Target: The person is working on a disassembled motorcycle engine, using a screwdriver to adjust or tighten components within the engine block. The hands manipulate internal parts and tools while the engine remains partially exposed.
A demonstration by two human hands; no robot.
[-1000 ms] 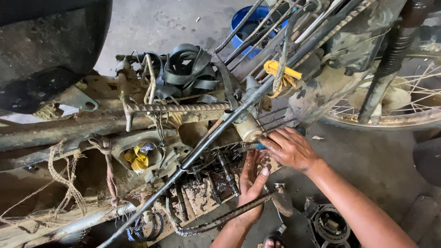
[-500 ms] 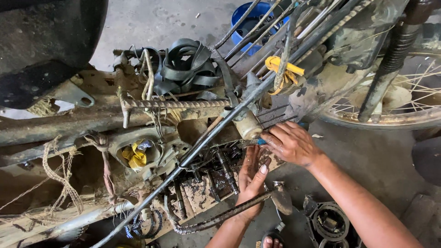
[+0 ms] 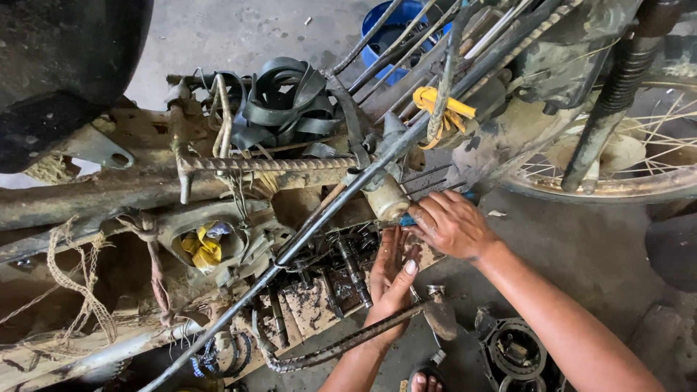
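Right hand (image 3: 451, 223), fingers curled together, closes on a small blue-handled tool (image 3: 406, 220) at the edge of an opened motorcycle engine (image 3: 341, 265); only the handle's blue tip shows past the knuckles, so the tool's kind cannot be told. Just below it, the left hand (image 3: 392, 276) lies open and flat, fingers straight and together, its palm pressed against the engine's exposed side and holding nothing. Gears and 2 dark steel shafts stand bare inside the grimy casing, caked with brown mud and oil. The engine sits low in the frame of a worn motorcycle lying on a concrete floor (image 3: 581, 247), between both hands and a long steel tube (image 3: 327, 214) that crosses the scene on a diagonal. A bent kick lever (image 3: 363, 341) sweeps under the left wrist. Beside the right hand, a pale cylindrical part (image 3: 385, 199) hangs on the tube. Farther out, a yellow strip (image 3: 443, 109) is knotted round cables, black rubber bands (image 3: 287, 101) are bundled on the frame, and a spoked wheel (image 3: 639, 167) fills the upper right. A blue bucket (image 3: 396, 25) stands beyond, while a round clutch part (image 3: 517, 352) lies on the floor under the right forearm.
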